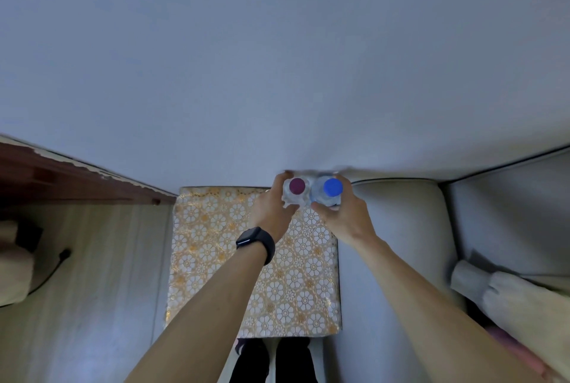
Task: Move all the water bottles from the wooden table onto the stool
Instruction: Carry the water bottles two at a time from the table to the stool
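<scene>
Two clear plastic bottles, the maroon-capped bottle (293, 196) and the blue-capped bottle (330, 197), carry smooth matt caps above a stool (216, 259) covered in glossy, gold-printed floral sheeting. At nine o'clock, pale wood-grain floor (108, 259) meets the dark, chipped wooden counter (61, 179); at three o'clock, a sofa (401, 228) in matt grey cloth.

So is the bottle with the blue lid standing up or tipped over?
Upright. The blue-capped bottle shows its round cap facing straight up at the camera, gripped by the right hand.
</scene>
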